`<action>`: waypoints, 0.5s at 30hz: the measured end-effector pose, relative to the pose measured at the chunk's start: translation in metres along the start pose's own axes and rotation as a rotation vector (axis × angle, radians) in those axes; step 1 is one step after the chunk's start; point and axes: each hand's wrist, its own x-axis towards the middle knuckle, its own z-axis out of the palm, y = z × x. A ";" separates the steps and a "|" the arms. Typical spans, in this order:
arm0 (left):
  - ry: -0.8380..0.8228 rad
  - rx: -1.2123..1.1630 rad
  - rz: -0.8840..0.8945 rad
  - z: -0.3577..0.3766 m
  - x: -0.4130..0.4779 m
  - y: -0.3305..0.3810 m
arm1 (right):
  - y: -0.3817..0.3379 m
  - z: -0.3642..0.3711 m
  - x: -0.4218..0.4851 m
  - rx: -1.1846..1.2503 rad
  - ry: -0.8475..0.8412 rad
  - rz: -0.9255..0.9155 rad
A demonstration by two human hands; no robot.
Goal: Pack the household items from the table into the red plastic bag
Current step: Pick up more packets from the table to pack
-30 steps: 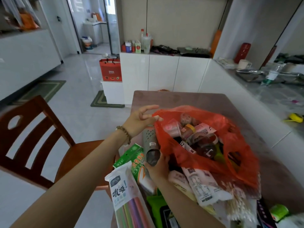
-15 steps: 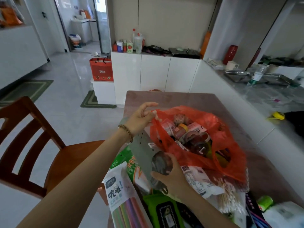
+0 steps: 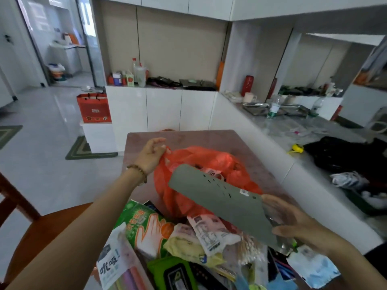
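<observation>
On the pinkish table [image 3: 209, 139], near its middle, sits the red plastic bag [image 3: 209, 162], already bulging with packets and with its mouth open toward the person. At ten o'clock from the bag the left hand [image 3: 151, 154] pinches the bag's edge between thumb and fingers, lifting that corner; a beaded bracelet [image 3: 138, 172] circles the wrist. At four o'clock from the bag the right hand [image 3: 293, 220] is closed around one end of a flat grey sleeve [image 3: 222, 201], fingers curled under it and thumb on top. The sleeve is tilted, its far end reaching over the bag's opening toward eleven o'clock, and it hangs in the air, clear of the table. At six o'clock from the bag, on the near end of the table, lie a green glove packet [image 3: 146, 227], a white labelled pouch [image 3: 209, 233], a bundle of cotton swabs [image 3: 249, 252] and a pack of coloured straws [image 3: 117, 268], heaped and touching one another.
</observation>
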 end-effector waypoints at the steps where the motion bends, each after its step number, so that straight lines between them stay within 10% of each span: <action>1: 0.007 0.046 -0.003 0.003 0.001 -0.001 | 0.000 -0.004 0.001 0.004 0.031 0.001; 5: 0.030 0.276 -0.033 0.004 0.000 -0.004 | -0.007 0.007 0.032 -0.005 0.171 -0.015; 15: 0.026 0.011 0.105 0.009 -0.016 0.000 | -0.023 0.062 0.143 -0.108 0.386 -0.042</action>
